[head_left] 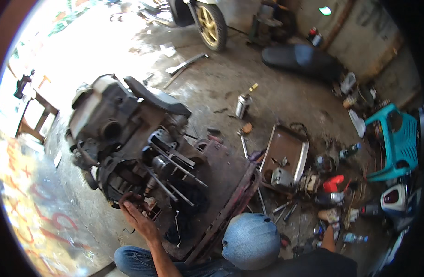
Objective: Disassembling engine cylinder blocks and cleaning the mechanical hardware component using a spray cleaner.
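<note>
Stained concrete floor (pixel 221 76) surrounds the work, with a motorbike wheel (pixel 212 27) at 12 o'clock, a black seat (pixel 299 60) between 1 and 2, and a teal stool (pixel 396 143) at 3. At half past 3 lies a metal tray (pixel 272 152) with loose parts inside.

At 9 o'clock is the engine (pixel 131 145), resting on a low platform (pixel 223 168). Judged by its bulk, it is heavy and rigid; its casing is probably greasy and slick. Sound holds would be the solid casing low on opposite sides. The slim rods (pixel 182 171) appear unsuitable for lifting, being liable to bend.

Condition: casing grey to black, dull and grimy, with a round port towards 10 o'clock. Bare rods project towards 4 o'clock around a bright round part (pixel 160 162), apparently a piston.

The left hand (pixel 137 214), between 7 and 8 o'clock, is at the engine's near end, fingers extended and close together; whether it pinches anything cannot be told. At 4 o'clock the right forearm (pixel 329 240) reaches among floor items; the right hand's state cannot be determined.
</note>
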A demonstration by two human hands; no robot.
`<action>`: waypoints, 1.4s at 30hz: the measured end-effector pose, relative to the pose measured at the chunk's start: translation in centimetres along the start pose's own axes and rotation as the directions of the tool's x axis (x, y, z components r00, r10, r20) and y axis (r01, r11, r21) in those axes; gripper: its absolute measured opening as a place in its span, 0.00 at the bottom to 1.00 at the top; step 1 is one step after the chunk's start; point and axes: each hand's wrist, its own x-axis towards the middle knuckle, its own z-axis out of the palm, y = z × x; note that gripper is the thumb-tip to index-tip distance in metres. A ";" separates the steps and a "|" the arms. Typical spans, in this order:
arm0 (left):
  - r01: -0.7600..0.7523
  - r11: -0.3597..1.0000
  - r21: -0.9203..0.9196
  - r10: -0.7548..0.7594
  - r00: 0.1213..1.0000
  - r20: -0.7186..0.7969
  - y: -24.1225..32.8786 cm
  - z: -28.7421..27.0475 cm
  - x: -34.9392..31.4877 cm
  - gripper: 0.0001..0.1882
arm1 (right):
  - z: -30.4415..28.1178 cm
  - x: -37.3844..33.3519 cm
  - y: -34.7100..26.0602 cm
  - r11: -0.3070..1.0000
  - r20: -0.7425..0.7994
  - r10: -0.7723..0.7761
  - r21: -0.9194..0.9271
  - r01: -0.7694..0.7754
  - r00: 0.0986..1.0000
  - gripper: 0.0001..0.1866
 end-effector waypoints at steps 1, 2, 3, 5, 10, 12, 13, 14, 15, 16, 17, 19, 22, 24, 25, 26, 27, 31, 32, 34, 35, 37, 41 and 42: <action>-0.024 1.000 0.003 0.024 1.000 0.004 0.2 -0.2 0.0 0.18 | -0.9 0.2 -2.3 0.999 0.006 -0.040 0.036 0.040 0.999 0.17; -0.044 0.999 0.006 0.044 0.999 0.017 0.3 -0.2 0.1 0.17 | -1.9 0.4 -4.0 0.995 0.007 -0.074 0.067 0.074 0.997 0.17; -0.061 0.998 0.026 0.060 0.997 0.042 0.3 -0.6 0.2 0.17 | -3.0 0.6 -5.5 0.990 0.006 -0.106 0.096 0.105 0.994 0.17; -0.063 0.997 0.038 0.062 0.998 0.017 0.7 -0.2 0.1 0.17 | -5.4 0.9 -7.3 0.979 -0.002 -0.154 0.137 0.153 0.988 0.18; -0.082 0.994 0.069 0.083 0.997 -0.007 0.4 -0.2 0.2 0.16 | -11.1 1.1 -10.6 0.939 -0.026 -0.262 0.223 0.261 0.965 0.19; -0.058 0.998 0.040 0.058 0.998 0.005 0.7 0.1 0.2 0.16 | -12.9 1.0 -11.9 0.918 -0.038 -0.304 0.256 0.303 0.952 0.20; -0.060 0.997 0.038 0.061 0.998 -0.010 0.9 0.3 0.1 0.16 | -13.6 1.0 -12.6 0.906 -0.047 -0.325 0.271 0.325 0.945 0.20; -0.054 0.997 0.058 0.053 0.999 0.006 1.1 0.4 0.1 0.16 | -14.4 1.0 -13.3 0.893 -0.055 -0.346 0.287 0.347 0.936 0.20; -0.047 0.996 0.079 0.045 0.999 0.020 1.3 0.3 0.1 0.16 | -15.1 0.9 -14.0 0.879 -0.063 -0.369 0.303 0.370 0.927 0.21; -0.050 0.996 0.078 0.050 0.999 0.001 1.1 0.0 0.2 0.16 | -15.7 0.8 -14.7 0.863 -0.070 -0.390 0.320 0.391 0.918 0.21; -0.096 0.988 0.117 0.096 0.995 0.006 0.5 -0.3 0.5 0.16 | -16.3 0.5 -15.5 0.846 -0.077 -0.412 0.337 0.413 0.908 0.21; -0.140 0.978 0.154 0.143 0.990 -0.004 0.7 -0.7 0.6 0.16 | -17.6 0.1 -16.8 0.812 -0.096 -0.452 0.366 0.454 0.887 0.22; -0.181 0.968 0.174 0.179 0.983 0.026 2.0 -0.1 0.4 0.16 | -19.5 -0.8 -18.5 0.760 -0.133 -0.502 0.404 0.510 0.854 0.23; -0.075 0.994 0.075 0.075 0.997 0.015 2.1 0.1 0.3 0.16 | -20.8 -1.6 -19.5 0.723 -0.161 -0.529 0.429 0.542 0.833 0.24; -0.078 0.994 0.071 0.077 0.997 0.007 2.2 0.1 0.3 0.16 | -21.3 -2.0 -19.8 0.707 -0.176 -0.539 0.438 0.556 0.824 0.24; -0.055 0.995 0.081 0.055 0.998 -0.002 2.3 0.0 0.3 0.16 | -21.9 -2.5 -20.1 0.691 -0.191 -0.547 0.446 0.569 0.815 0.25; -0.031 0.995 0.090 0.033 0.999 -0.011 2.4 0.0 0.3 0.16 | -22.5 -2.9 -20.3 0.676 -0.207 -0.555 0.453 0.581 0.806 0.25; 0.048 0.999 0.023 -0.047 0.998 -0.034 2.1 0.0 0.4 0.17 | -24.2 -5.1 -21.0 0.615 -0.262 -0.581 0.477 0.627 0.770 0.26; 0.065 0.997 0.043 -0.064 0.998 -0.021 2.7 0.1 0.4 0.17 | -24.6 -5.5 -21.1 0.601 -0.278 -0.587 0.480 0.639 0.761 0.27; 0.082 0.995 0.061 -0.081 0.997 -0.011 3.5 0.2 0.5 0.17 | -25.2 -6.4 -21.3 0.572 -0.307 -0.597 0.485 0.662 0.741 0.28; 0.057 0.996 0.073 -0.056 0.998 -0.024 3.7 0.2 0.5 0.18 | -25.5 -6.9 -21.4 0.556 -0.320 -0.602 0.488 0.672 0.731 0.28; 0.035 0.996 0.086 -0.031 0.999 -0.040 4.0 0.5 0.6 0.18 | -25.8 -7.7 -21.6 0.528 -0.344 -0.612 0.493 0.692 0.712 0.29; 0.063 0.994 0.094 -0.060 0.998 -0.031 4.6 -0.1 0.6 0.20 | -27.2 -10.4 -21.0 0.476 -0.393 -0.615 0.507 0.719 0.684 0.30; 0.114 0.989 0.091 -0.114 0.993 0.003 4.8 -0.3 0.7 0.20 | -28.1 -11.4 -20.8 0.463 -0.411 -0.610 0.509 0.726 0.677 0.31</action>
